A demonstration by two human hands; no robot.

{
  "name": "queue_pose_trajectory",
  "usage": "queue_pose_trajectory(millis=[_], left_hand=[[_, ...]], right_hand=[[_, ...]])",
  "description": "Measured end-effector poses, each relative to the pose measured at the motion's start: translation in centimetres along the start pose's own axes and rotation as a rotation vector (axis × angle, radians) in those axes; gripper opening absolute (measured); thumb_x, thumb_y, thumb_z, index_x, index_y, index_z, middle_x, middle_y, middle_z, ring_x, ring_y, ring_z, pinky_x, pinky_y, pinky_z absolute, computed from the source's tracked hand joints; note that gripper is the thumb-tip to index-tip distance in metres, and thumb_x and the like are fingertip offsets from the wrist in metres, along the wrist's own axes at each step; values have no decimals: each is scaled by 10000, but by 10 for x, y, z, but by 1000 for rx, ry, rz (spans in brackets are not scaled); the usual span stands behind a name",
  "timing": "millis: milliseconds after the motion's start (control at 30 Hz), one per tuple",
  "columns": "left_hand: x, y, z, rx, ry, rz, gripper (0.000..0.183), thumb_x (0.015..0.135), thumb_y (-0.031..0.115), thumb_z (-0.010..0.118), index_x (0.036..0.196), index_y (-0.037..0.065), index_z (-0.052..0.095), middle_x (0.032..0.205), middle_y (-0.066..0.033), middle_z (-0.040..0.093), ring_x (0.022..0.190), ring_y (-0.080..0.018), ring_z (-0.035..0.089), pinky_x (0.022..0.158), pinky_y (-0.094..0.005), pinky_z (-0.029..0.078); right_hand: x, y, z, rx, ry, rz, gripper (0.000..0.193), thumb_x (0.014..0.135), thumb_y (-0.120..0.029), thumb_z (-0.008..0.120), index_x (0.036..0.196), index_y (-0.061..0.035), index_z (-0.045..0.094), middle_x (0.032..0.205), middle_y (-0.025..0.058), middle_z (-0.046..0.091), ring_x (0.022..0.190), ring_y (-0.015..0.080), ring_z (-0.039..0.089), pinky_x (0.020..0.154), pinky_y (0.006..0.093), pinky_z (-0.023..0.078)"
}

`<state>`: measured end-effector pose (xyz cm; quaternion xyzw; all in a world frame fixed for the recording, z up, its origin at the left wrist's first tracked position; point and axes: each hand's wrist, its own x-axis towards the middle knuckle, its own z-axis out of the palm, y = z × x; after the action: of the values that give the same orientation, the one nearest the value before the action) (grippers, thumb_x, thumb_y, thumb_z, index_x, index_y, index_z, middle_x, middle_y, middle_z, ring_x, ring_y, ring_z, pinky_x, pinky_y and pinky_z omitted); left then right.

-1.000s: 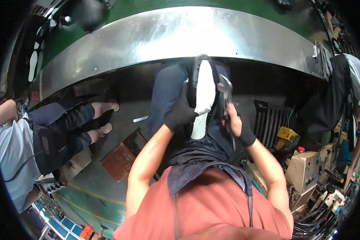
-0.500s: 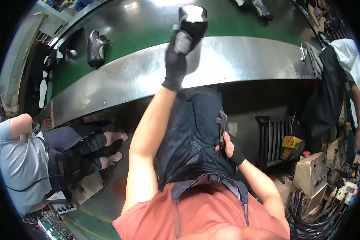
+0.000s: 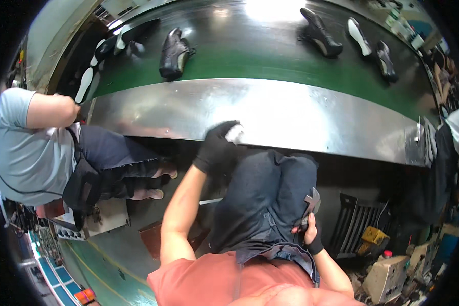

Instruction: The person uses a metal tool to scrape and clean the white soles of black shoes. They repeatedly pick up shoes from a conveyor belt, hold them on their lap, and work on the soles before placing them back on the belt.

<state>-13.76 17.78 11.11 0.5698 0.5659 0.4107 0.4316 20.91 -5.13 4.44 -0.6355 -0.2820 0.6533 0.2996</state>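
My left hand [image 3: 220,147], in a dark glove, is over the near edge of the metal ledge [image 3: 183,109]. A pale patch shows at its fingers, which are blurred, so I cannot tell whether they are open or closed. Over my right thigh, my gloved right hand [image 3: 310,232] is closed around the handle of metal pincers [image 3: 312,200], their head pointing up and away from me. Beyond the ledge, a black shoe [image 3: 320,35] lies on the green-and-dark belt [image 3: 250,56], out of reach of both hands. Another black shoe [image 3: 176,53] lies farther left.
A pale sole-shaped piece [image 3: 359,36] and a black shoe [image 3: 386,61] lie at the belt's far right. More shoe parts [image 3: 85,84] are at the left. A person in a grey shirt [image 3: 28,148] is on my left. At my right stands a control box [image 3: 387,278] with a red button.
My left hand has let go of the black shoe, now lying on the belt, and has drawn back to the ledge. My view has shifted. The pincers stay in my right hand.
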Motion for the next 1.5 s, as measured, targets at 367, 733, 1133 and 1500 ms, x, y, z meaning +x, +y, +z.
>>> queue_pose_trajectory(millis=[367,733,1133,1500], left_hand=[[231,-49,-139,-121,275,-197,529,780,392,739,1101,-20,661,982,-96,685,874,-229,661,803,-356,529],[248,-46,-103,847,406,-180,676,718,503,689,1003,-104,603,974,-287,657,951,-385,655,868,-402,503],[129,63,-125,395,290,304,277,957,111,522,1216,24,565,1004,-68,673,899,-126,631,745,-315,503],[-152,-82,34,-880,39,-522,560,856,235,662,1319,9,443,1220,-139,549,1116,-245,549,961,-383,450]], right_hand=[[5,-4,10,139,74,173,707,931,-656,284,817,-27,583,631,119,614,614,241,641,612,329,508],[2,-5,14,157,79,221,741,914,-679,305,934,-6,614,652,135,630,617,243,635,615,335,513],[8,-16,25,107,68,113,781,896,-709,305,715,-15,612,594,162,617,570,263,622,596,329,512],[-2,-44,25,-64,-23,32,797,942,-666,257,886,29,643,703,137,650,687,215,644,695,305,511]])
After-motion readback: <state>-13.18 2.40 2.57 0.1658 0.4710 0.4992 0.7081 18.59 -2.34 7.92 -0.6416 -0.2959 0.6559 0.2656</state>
